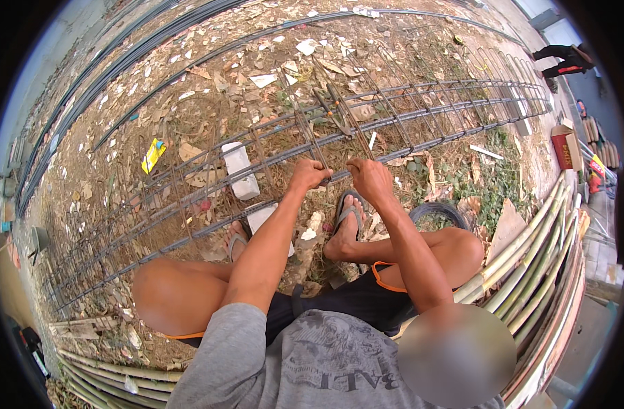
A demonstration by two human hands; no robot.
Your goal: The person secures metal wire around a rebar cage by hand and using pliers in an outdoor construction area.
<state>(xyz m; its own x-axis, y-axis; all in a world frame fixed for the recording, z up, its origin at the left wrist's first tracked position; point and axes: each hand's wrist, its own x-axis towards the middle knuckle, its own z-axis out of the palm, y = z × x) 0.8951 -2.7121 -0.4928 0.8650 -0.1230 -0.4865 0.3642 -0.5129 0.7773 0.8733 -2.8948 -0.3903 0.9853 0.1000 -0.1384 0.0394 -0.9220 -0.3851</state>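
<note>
Nearest me, a person in a grey shirt (pixel 216 347) squats in sandals (pixel 340 217), knees wide. Bamboo poles (pixel 530 262) lie behind on the right, and a wire coil (pixel 438 211) rests beside the right knee. Both arms reach forward to a steel cage (pixel 387 124) that lies across the ground just beyond the feet. The left hand (pixel 312 174) has its fingers closed on the cage's near side; the right hand (pixel 371 178) is just beside it, fingers curled at the same bar, though I can't tell whether it pinches anything. A white block (pixel 239 170) sits under the cage to the left. Past the hands, pincers (pixel 338 119) rest on the bars. Farther out are a yellow wrapper (pixel 153 155), long rods (pixel 100 75) and, far right, a co-worker (pixel 564 60).
</note>
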